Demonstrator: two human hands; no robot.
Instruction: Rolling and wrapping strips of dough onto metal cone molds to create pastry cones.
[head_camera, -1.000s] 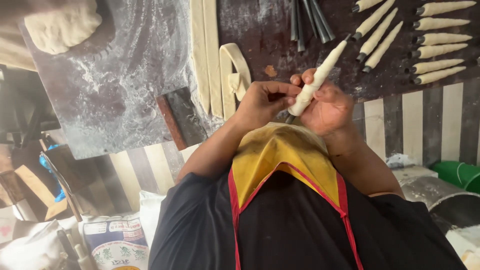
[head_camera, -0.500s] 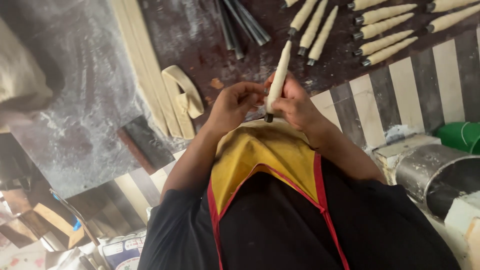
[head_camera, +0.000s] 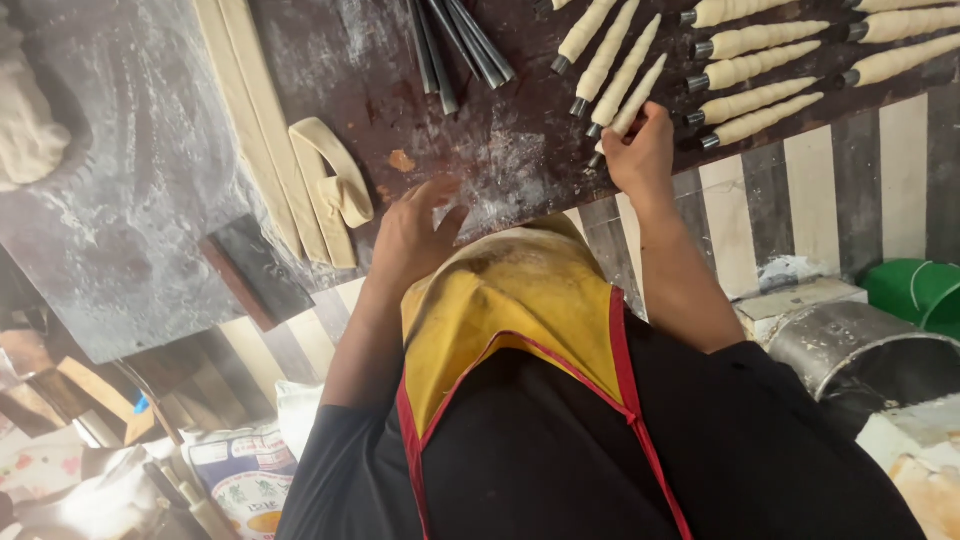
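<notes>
- Right hand (head_camera: 640, 155) is down on the desk (head_camera: 470, 180), fingers curled around the lower end of a dough-wrapped cone (head_camera: 632, 105), the rightmost of a small row. My read: the cone lies just beside its neighbour (head_camera: 612, 65), so any sideways nudge could press the raw wraps together and make them stick.
- Left hand (head_camera: 415, 235) hovers open, fingers spread, holding nothing, over a floury patch of the desk near its front edge. A careless sweep away from the cone row could catch the looped dough strip (head_camera: 335, 185) and drag it out of shape.
- The long flat dough strips (head_camera: 250, 110) lie beyond that loop, further still from the cone row. Soft and thin as they look, they would probably stretch or tear if snagged.
- Bare metal cones (head_camera: 455, 45) sit bundled up the desk, between the strips and the cone row. They look free to roll, so a bump could send them into the finished pieces.
- The held cone sits close to the desk's front edge — if the grip loosens too soon, it could roll off toward the striped cloth (head_camera: 840, 210) below.
- Finished cones (head_camera: 765, 70) on the far side of the row sit well apart from both hands, so little risk there.
</notes>
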